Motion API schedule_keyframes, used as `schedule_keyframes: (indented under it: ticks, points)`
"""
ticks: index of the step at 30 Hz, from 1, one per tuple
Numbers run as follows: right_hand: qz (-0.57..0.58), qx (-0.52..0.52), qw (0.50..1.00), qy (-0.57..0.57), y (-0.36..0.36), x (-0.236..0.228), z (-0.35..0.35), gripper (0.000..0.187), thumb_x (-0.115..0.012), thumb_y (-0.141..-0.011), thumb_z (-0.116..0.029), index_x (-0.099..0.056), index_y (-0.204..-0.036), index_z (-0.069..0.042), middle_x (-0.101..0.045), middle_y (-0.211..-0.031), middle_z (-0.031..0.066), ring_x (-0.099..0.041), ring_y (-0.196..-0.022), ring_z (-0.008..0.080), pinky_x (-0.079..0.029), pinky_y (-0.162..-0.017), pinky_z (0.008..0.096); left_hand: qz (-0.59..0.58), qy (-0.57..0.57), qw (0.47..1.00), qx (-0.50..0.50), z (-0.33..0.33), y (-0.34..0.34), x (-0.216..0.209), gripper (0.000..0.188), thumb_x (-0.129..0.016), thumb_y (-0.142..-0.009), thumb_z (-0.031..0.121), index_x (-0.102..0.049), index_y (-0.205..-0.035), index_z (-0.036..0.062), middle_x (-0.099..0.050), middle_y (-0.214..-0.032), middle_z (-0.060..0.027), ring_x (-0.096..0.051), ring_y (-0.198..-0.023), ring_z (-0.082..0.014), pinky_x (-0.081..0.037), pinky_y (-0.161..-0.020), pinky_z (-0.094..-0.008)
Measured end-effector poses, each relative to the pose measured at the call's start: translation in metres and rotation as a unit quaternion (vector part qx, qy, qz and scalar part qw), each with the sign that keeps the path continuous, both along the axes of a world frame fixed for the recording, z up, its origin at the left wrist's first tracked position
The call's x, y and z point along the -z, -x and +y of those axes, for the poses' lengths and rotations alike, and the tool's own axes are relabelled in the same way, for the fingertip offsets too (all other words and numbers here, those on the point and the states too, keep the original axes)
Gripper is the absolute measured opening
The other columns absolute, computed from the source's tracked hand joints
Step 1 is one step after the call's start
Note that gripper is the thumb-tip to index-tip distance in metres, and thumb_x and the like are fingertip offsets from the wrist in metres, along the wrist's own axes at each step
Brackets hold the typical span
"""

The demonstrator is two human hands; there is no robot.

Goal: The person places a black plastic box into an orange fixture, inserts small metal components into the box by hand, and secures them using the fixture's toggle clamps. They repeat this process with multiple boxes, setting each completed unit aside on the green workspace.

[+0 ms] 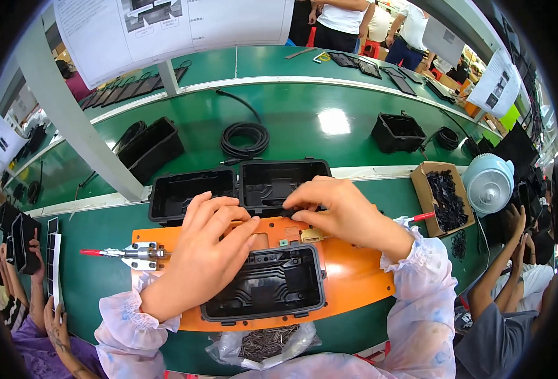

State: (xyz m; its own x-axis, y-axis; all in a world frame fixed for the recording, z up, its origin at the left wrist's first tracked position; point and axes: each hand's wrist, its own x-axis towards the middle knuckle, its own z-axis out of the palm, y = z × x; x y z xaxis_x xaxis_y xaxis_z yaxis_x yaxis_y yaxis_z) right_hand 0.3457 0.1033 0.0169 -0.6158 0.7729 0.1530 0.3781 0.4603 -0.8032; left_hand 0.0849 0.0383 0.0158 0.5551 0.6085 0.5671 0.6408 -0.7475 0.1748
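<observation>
Black open box (272, 285) on orange plate (358, 287), between both hands (206, 252) (345, 205).

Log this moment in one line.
left hand: over orange plate; right hand: near rear right box; front box: on orange plate, open-topped; grips: unclear

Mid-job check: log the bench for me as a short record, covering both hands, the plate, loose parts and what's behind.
Left hand: above the orange plate, fingers bent; grip unclear
Right hand: fingertips near the right rear black box; held part unclear
On plate: open black box; metal clamp at left
Loose parts: metal pins in a clear bag; small black parts in a carton
Behind: coiled black cable
</observation>
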Motion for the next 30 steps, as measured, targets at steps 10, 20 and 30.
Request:
schedule_keyframes:
  ticks: [10,20,30]
  points:
    - [-0.087,-0.090,0.927,-0.353,0.000,0.005,-0.035,0.033,-0.067,-0.075,-0.007,-0.071,-0.107,-0.001,-0.062,-0.087,0.0056,-0.058,-0.083,0.0246,-0.053,-0.072,0.0341,-0.001,0.032,0.999,0.016,-0.004,-0.002,0.007,0.024,-0.074,-0.082,0.005,-0.071,-0.106,0.0026,-0.064,-0.107,-0.0096,-0.059,-0.114,-0.0310,-0.040,-0.105,-0.0560]
    - [-0.149,-0.090,0.921,-0.348,-0.001,-0.008,-0.036,0.032,-0.073,-0.072,-0.002,-0.070,-0.104,-0.002,-0.067,-0.091,0.0092,-0.063,-0.084,0.0261,-0.055,-0.071,0.0376,-0.011,0.041,0.998,0.043,-0.001,-0.015,0.010,0.025,-0.077,-0.083,0.007,-0.072,-0.108,0.0046,-0.066,-0.109,-0.0077,-0.061,-0.114,-0.0300,-0.039,-0.106,-0.0557]
    - [-0.052,-0.101,0.969,0.220,-0.002,-0.009,0.009,0.015,-0.071,-0.094,-0.011,-0.076,-0.104,-0.001,-0.071,-0.089,0.0082,-0.068,-0.085,0.0126,-0.053,-0.074,0.0286,-0.078,0.132,0.985,0.079,0.014,-0.017,0.021,0.039,-0.073,-0.089,0.011,-0.064,-0.126,0.0016,-0.067,-0.120,-0.0127,-0.060,-0.118,-0.0331,-0.038,-0.107,-0.0511]
